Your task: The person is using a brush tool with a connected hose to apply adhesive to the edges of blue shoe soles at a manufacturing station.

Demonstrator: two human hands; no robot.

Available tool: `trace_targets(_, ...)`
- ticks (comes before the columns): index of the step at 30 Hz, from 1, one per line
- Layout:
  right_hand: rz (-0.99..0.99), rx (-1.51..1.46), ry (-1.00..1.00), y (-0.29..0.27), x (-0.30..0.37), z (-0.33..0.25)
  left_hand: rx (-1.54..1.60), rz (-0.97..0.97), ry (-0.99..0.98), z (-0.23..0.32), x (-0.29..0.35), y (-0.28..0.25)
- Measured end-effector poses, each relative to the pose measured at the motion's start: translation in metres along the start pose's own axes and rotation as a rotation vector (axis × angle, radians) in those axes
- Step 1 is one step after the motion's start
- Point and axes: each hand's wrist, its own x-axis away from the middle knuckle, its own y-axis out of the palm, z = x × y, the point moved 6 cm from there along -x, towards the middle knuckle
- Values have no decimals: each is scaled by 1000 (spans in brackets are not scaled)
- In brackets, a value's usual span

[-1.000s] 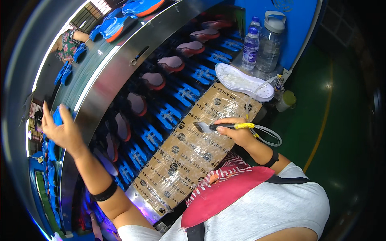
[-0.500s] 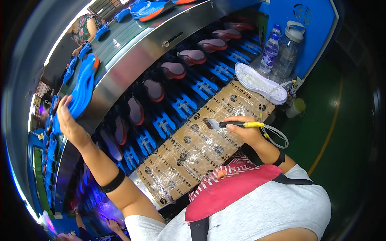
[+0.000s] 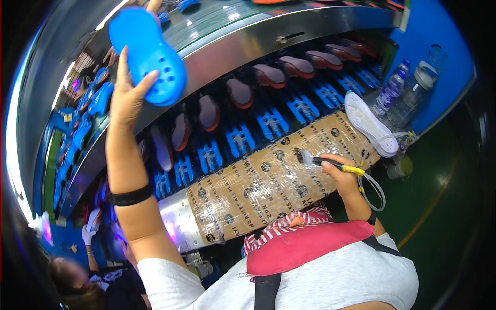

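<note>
The left hand (image 3: 125, 99) is gripping a bright blue, sole-shaped piece (image 3: 146, 51) dotted with round holes, holding it up near the silver metal conveyor side (image 3: 237, 42). The right hand (image 3: 338, 173) is gripping a flat brush (image 3: 316, 160) with a black-and-yellow handle, pointing its dark bristles leftward over the brown, film-covered cardboard (image 3: 258, 188)

Left fingers (image 3: 123, 68) partly behind sole (image 3: 150, 49)

bright glare streaks the taped cardboard (image 3: 266, 188); violet light (image 3: 173, 225) glows lower left; fisheye edges curve into black corners.
</note>
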Motion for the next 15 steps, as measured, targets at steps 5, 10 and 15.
trace_targets(5, 35, -21, 33, 4, 1, -1, -45, 287, 251, 22, 78, 35)
trace_targets(10, 67, -52, 92, -7, -2, 16, 337, 172, -68, -9, 182, 106)
trace_targets(15, 27, -18, 103, 1, -9, 14, 817, 40, -1032, -132, 320, 175)
